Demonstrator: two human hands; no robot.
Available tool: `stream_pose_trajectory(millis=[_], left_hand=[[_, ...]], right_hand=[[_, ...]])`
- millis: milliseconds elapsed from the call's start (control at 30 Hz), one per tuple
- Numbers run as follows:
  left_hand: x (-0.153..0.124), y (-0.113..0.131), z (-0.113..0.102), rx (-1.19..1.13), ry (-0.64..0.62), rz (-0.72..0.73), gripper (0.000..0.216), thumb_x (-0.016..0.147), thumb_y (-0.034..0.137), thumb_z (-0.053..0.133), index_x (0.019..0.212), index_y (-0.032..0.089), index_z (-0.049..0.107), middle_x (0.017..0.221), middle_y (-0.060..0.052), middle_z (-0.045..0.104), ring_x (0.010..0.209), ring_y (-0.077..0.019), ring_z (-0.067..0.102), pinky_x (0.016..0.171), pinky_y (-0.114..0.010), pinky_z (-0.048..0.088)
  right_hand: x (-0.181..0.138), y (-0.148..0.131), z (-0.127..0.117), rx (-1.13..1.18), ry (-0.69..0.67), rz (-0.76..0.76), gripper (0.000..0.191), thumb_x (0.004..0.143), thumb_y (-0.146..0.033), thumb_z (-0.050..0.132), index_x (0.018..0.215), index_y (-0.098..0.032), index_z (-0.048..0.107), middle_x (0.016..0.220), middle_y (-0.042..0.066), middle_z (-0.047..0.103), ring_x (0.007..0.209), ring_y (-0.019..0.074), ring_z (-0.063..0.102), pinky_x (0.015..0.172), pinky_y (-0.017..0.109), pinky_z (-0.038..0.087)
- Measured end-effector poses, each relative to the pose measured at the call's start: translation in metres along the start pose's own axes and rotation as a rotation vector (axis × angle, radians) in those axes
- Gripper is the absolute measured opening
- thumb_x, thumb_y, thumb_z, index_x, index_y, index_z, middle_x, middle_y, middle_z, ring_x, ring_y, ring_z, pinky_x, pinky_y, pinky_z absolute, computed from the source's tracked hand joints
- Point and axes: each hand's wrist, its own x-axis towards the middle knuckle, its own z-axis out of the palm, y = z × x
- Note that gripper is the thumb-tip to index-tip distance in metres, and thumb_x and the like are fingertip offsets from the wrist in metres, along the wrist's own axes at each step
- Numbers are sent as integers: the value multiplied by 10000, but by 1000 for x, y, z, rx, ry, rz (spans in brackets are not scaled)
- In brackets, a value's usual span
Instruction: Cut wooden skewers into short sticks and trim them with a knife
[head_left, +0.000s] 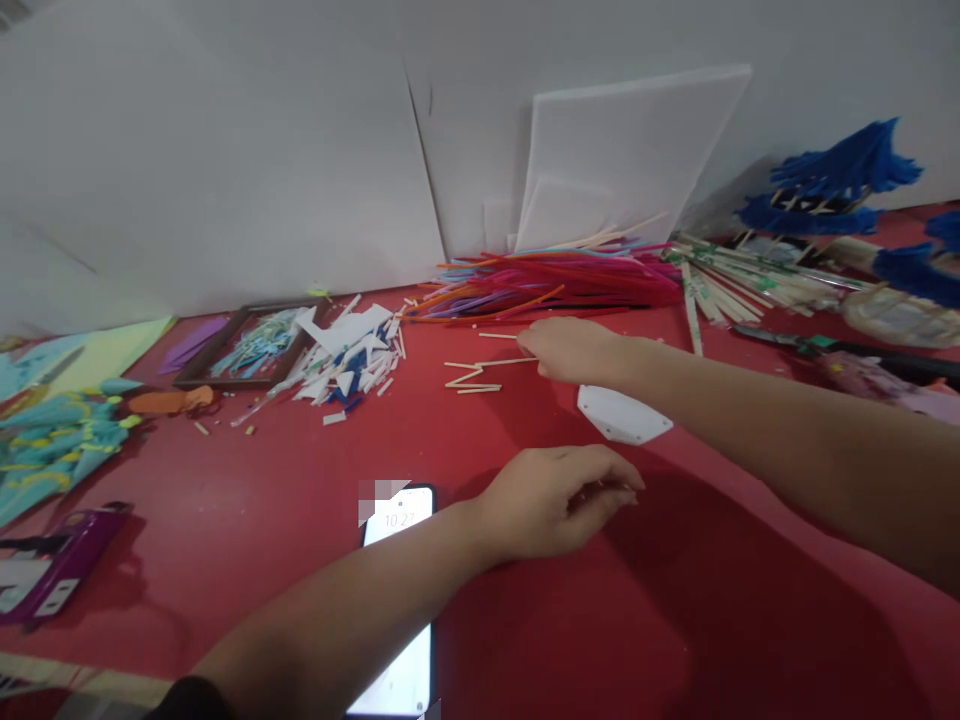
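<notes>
My right hand [571,349] reaches across the red table [675,600], its fingers pinched on a thin wooden stick [504,361] beside several loose sticks [472,380]. A small white foam piece [622,414] lies just under my right wrist. My left hand [559,500] hovers low over the table in front of it, fingers curled together on something thin that I cannot make out. A lit phone [397,600] lies under my left forearm.
A pile of coloured pipe cleaners [555,280] and wrapped chopsticks [735,270] lie by the wall. White boards [630,150] lean behind. White and blue scraps [349,360], a framed tray [251,345], teal craft pieces [52,440] and a purple pack [52,560] sit left. Blue fringed models [832,190] stand right.
</notes>
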Motion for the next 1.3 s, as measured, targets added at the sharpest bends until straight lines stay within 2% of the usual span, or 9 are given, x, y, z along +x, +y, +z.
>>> stream_pose_trajectory(millis=[233,300,367,433,500,700,900,1033,1300], left_hand=[[-3,-1,2,10,18,45,159,955,266,529,986,174,655,930,-72,770,776,-146,703,690,-234,542],[-3,-3,3,-22,61,34,149,956,275,539,983,176,648,932,-74,768,811,-151,719,728,-245,557],[-3,-4,5,-63,124,27,137,953,282,549,968,176,636,926,-79,766,833,-157,729,758,-264,573],[-1,-5,6,-111,201,10,123,946,285,563,947,176,619,898,-80,764,811,-157,729,754,-278,581],[0,-5,6,-185,271,-34,114,946,287,564,945,178,597,881,-80,765,784,-150,725,734,-279,581],[6,-5,2,-474,339,-174,153,965,330,545,1002,181,539,943,-103,777,724,-129,709,666,-266,556],[8,0,-5,-541,321,-301,109,988,284,521,1005,178,538,1015,-115,782,781,-136,725,739,-287,555],[12,10,-16,-547,292,-366,56,985,223,527,976,172,547,971,-99,786,880,-148,735,834,-296,543],[19,20,-34,-391,181,-401,15,895,157,632,889,152,645,777,5,681,650,-91,631,708,-261,531]], right_hand=[[-32,-12,-26,90,300,-32,145,764,-117,576,868,-179,656,945,99,697,910,229,639,776,319,455],[-60,-16,-31,360,542,-42,77,768,-171,570,812,-202,626,837,47,682,782,184,622,723,307,468],[-91,-20,-32,498,624,-22,101,827,-261,534,823,-219,625,764,20,669,667,154,594,616,293,464],[-119,-25,-27,826,714,172,101,803,-335,617,816,-244,660,663,-7,635,563,143,547,509,287,415],[-139,-27,-20,1017,748,330,91,752,-353,678,749,-263,685,656,5,636,588,156,561,544,318,438],[-155,-17,6,1468,879,559,55,608,-265,737,657,-282,718,662,17,622,606,161,562,575,345,463],[-156,-20,11,1568,803,528,48,633,-267,729,679,-259,719,631,9,598,570,145,548,540,323,476],[-157,-27,13,1579,702,559,164,576,-332,786,702,-257,712,616,-5,606,541,143,559,526,322,480],[-156,-35,12,1622,601,505,459,613,-619,818,602,-245,552,616,-20,618,470,163,592,481,341,489]])
